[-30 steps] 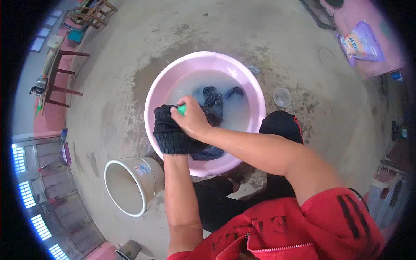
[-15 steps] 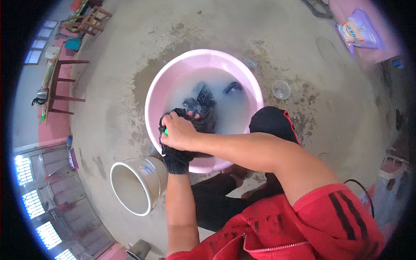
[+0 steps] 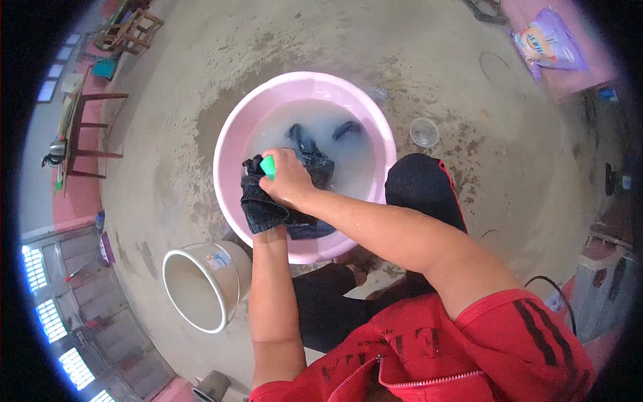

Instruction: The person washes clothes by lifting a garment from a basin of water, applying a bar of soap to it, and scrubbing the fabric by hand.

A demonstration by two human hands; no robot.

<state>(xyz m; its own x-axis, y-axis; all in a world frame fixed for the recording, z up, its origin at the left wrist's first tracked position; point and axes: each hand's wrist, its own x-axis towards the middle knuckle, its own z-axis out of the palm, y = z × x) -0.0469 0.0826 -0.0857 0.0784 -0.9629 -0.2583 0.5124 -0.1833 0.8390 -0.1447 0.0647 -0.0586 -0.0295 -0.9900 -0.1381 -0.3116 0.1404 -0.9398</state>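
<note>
A pink basin point(image 3: 231, 144) of cloudy water sits on the concrete ground in front of me. A dark wet garment point(image 3: 262, 211) hangs over its near rim, with more dark cloth point(image 3: 308, 144) floating in the water. My right hand point(image 3: 289, 179) is closed on a small green object point(image 3: 268, 165), probably a brush or soap bar, and presses it onto the garment. My left hand point(image 3: 269, 231) is mostly hidden under the garment and holds it from below at the rim.
A white bucket point(image 3: 201, 285) lies tilted at the lower left. A small clear cup point(image 3: 424, 131) stands right of the basin. A purple packet point(image 3: 546, 43) lies at the upper right. Wooden furniture point(image 3: 87, 127) stands at the far left. My dark-trousered knee point(image 3: 422, 187) is beside the basin.
My right hand with the green object slid back and forth over the garment, first toward the rim, now up again. The view shifted slightly.
</note>
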